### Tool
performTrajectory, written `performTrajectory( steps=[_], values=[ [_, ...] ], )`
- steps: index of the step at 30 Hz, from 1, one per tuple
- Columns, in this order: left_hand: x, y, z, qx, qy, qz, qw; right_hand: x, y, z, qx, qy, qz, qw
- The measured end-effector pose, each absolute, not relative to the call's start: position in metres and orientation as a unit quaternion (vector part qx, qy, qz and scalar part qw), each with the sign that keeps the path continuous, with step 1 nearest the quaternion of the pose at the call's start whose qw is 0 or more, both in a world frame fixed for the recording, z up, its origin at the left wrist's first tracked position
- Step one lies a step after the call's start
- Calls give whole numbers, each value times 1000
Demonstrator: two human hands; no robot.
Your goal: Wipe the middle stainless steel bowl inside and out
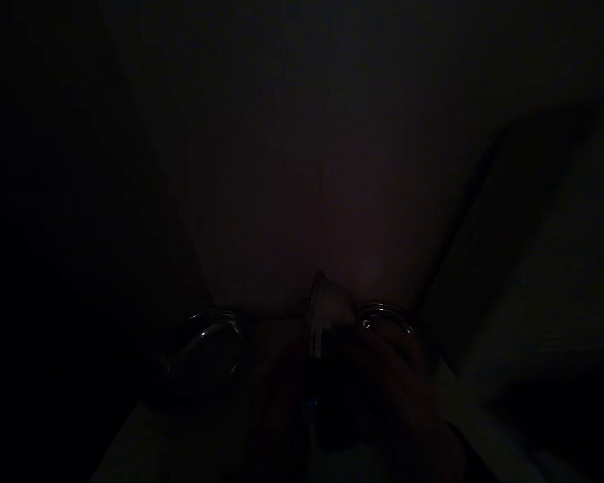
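Note:
The picture is very dark. My right hand (400, 386) comes in from the lower right, its fingers closed on a shiny metal bowl (331, 308). That bowl is tipped on its side, with the rim facing left. Just behind the hand, partly covered by it, are the rims of more metal bowls (385, 308) that look stacked. A dim reddish shape left of the held bowl may be my left hand (279, 392); its fingers are lost in the dark.
To the left sits another round metal bowl or stack of bowls (206, 352) on a pale surface (125, 446). A plain back wall (307, 168) rises behind, with side walls at left and right, like the inside of a cupboard. A pale slanted panel (548, 268) stands at the right.

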State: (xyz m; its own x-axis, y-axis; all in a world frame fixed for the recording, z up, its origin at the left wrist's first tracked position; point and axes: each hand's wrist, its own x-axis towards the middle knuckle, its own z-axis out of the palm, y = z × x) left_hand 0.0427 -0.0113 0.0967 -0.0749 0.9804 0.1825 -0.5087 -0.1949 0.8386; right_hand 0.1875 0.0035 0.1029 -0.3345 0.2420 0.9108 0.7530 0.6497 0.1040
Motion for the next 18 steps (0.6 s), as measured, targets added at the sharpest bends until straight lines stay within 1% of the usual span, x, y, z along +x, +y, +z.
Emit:
performTrajectory(
  steps=[4,9,11,15,18],
  values=[
    [45,-5,97,398,308,666,551,188,3,101,-343,-758,-252,495],
    [40,-6,102,405,310,671,538,178,-3,89,-311,-769,-234,507],
    [40,-6,102,408,312,668,538,179,-1,91,-304,-768,-243,510],
    [43,-9,101,410,317,660,543,187,4,99,-344,-749,-254,506],
    [43,-9,101,409,320,658,545,187,5,97,-323,-757,-260,505]
  ],
)
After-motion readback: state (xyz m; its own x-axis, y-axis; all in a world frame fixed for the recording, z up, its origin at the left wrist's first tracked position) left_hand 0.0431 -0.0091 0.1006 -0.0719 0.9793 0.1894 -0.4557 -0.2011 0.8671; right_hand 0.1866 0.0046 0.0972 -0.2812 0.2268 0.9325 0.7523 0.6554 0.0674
